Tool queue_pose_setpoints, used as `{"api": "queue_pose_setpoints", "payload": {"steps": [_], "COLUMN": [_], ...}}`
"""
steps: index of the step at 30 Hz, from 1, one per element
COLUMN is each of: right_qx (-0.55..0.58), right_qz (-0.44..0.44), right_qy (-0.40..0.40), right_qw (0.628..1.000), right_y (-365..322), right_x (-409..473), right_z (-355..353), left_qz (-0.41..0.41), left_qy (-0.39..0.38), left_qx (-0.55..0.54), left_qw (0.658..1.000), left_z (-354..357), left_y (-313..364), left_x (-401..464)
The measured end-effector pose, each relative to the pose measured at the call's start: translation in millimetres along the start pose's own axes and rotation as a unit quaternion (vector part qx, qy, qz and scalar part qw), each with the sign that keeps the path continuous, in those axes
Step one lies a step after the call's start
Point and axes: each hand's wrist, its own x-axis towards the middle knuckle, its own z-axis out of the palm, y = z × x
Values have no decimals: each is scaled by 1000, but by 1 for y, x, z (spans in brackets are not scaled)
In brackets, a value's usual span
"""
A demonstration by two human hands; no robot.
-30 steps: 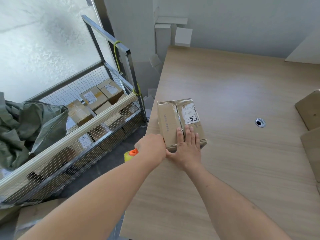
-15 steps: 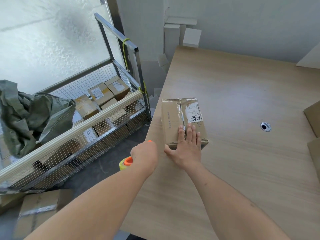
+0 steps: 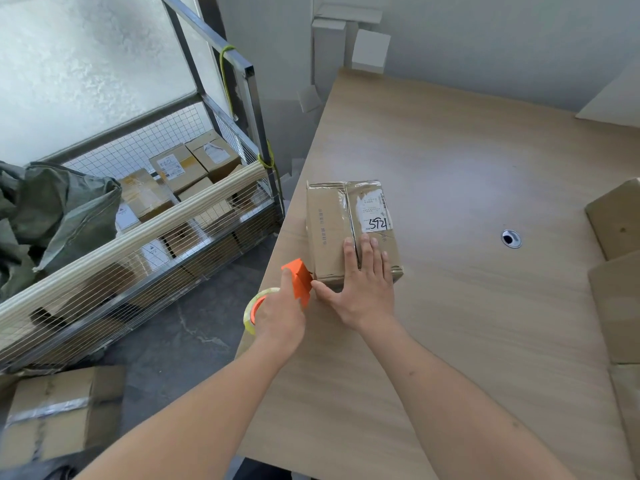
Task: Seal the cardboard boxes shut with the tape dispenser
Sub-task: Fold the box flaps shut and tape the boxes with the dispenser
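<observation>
A closed cardboard box (image 3: 329,230) with a white label marked 5521 lies near the left edge of the wooden table (image 3: 467,306). My right hand (image 3: 360,289) presses flat on the box's near end, fingers straight over the centre seam. My left hand (image 3: 280,317) grips the orange tape dispenser (image 3: 299,280), whose roll of clear tape shows at the hand's left side. The dispenser's orange head is raised at the box's near left corner, close to my right thumb.
A wire-mesh cart (image 3: 145,216) holding several taped boxes and a green sack (image 3: 52,216) stands left of the table. Another box (image 3: 59,414) lies on the grey floor. More cardboard (image 3: 616,271) lies at the table's right edge. A cable hole (image 3: 511,238) is in the tabletop.
My left hand has drawn the dispenser back from the box's near end and turned it, so its orange head now shows. My right hand stays pressed on the box.
</observation>
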Motion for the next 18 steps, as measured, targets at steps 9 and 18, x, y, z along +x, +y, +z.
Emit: {"api": "queue_pose_setpoints", "payload": {"steps": [9, 18], "right_qx": [-38, -58], "right_qz": [5, -38], "right_qy": [1, -33], "right_qw": [999, 997], "right_y": [33, 57], "right_x": [-30, -47], "right_z": [-15, -29], "left_qz": [6, 112], "left_qy": [-108, 20], "left_qx": [-45, 25], "left_qw": [993, 993], "left_z": [52, 9], "left_y": [-12, 14], "left_x": [-16, -20]}}
